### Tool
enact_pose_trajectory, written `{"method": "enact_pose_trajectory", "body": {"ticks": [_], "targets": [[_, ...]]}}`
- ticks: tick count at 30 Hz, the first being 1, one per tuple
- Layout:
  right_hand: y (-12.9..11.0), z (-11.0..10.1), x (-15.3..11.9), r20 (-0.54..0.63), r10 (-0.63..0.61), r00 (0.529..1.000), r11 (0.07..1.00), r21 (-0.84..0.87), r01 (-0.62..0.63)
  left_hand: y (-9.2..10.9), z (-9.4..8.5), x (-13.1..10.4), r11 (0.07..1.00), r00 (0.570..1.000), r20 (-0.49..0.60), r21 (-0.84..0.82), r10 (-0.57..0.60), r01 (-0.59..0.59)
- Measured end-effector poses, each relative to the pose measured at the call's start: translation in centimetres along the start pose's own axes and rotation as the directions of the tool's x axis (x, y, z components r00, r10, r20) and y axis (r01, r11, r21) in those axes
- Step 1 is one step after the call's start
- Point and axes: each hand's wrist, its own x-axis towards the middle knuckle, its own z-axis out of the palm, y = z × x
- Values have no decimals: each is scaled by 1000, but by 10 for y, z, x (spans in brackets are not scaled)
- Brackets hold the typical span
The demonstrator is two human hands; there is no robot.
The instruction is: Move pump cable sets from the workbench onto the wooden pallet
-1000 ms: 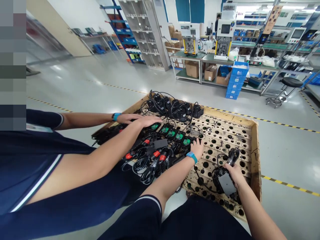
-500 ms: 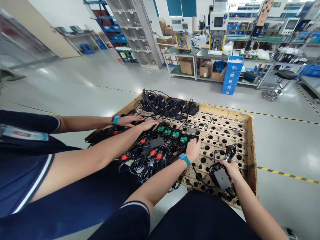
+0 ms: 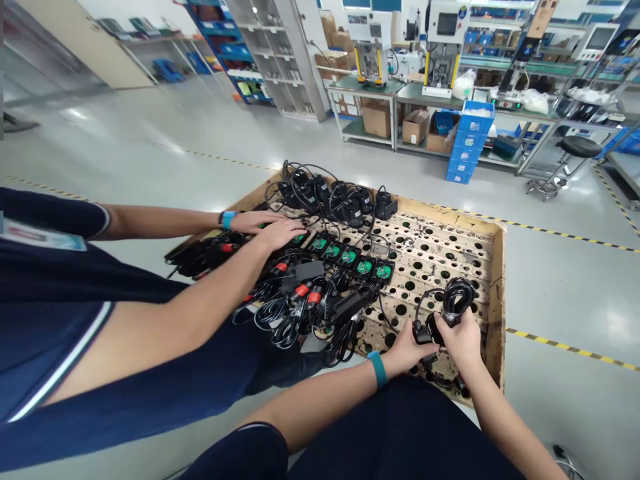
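Observation:
My right hand grips a black corded device with a bundled black cable above it, near the right end of the wooden tray. Thumb and fingers of my left hand, with a blue-green wristband, close on the left side of the same device. My fingers cover much of its body. To the left lies a row of black units with green round faces. Nearer me are coiled black cables, some with red-orange parts.
A co-worker's hands rest on the left end of the green-faced row. Black corded units line the tray's far side. Beyond stand benches with machines, stacked blue bins and a stool.
My left hand has left the right end of the green-faced row and moved right onto the corded device. That device has turned, hiding its grey face. The co-worker's hands have shifted left.

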Motion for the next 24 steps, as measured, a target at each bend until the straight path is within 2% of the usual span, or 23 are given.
{"method": "enact_pose_trajectory", "body": {"ticks": [2, 4, 6, 7, 8, 10, 11, 13, 15, 17, 20, 22, 24], "targets": [[-2, -2, 8, 41, -4, 999, 996, -85, 7, 15, -3, -15, 999, 999, -37, 45, 25, -23], [-3, 4, 20, 85, 53, 995, 993, -109, -44, 30, -13, -38, 993, 997, 25, 95, 70, -72], [-7, 17, 30, 164, 105, 981, 994, -33, -101, 42, -24, -61, 993, 991, 96, 54, 97, -103], [-10, 25, 33, 215, 105, 971, 994, 17, -111, 44, -28, -68, 995, 991, 93, -2, 98, -98], [-14, 34, 33, 271, 83, 959, 993, 61, -103, 44, -33, -73, 994, 995, 51, -71, 91, -87], [-23, 49, 29, 348, 18, 937, 994, 98, -55, 40, -41, -74, 971, 991, -126, -226, 54, -81], [-27, 53, 26, 361, -9, 932, 995, 95, -27, 36, -46, -70, 951, 976, -219, -297, 18, -84], [-33, 52, 22, 354, -38, 935, 997, 79, 11, 27, -59, -61, 915, 930, -362, -394, -65, -89], [-36, 41, 24, 317, -74, 945, 994, 96, 46, 20, -73, -52, 897, 896, -426, -434, -126, -80], [-40, 26, 32, 296, -152, 943, 982, 155, 110, 17, -84, -47, 882, 901, -399, -469, -171, -40], [-49, 11, 48, 300, -260, 918, 941, 292, 171, 22, -92, -52, 812, 954, -215, -581, -209, 47], [-54, 10, 54, 338, -286, 897, 910, 389, 144, 33, -91, -65, 780, 986, -69, -621, -152, 77], [-56, 14, 55, 387, -333, 860, 869, 479, 121, 46, -88, -84, 788, 998, 59, -613, -25, 56]]}}
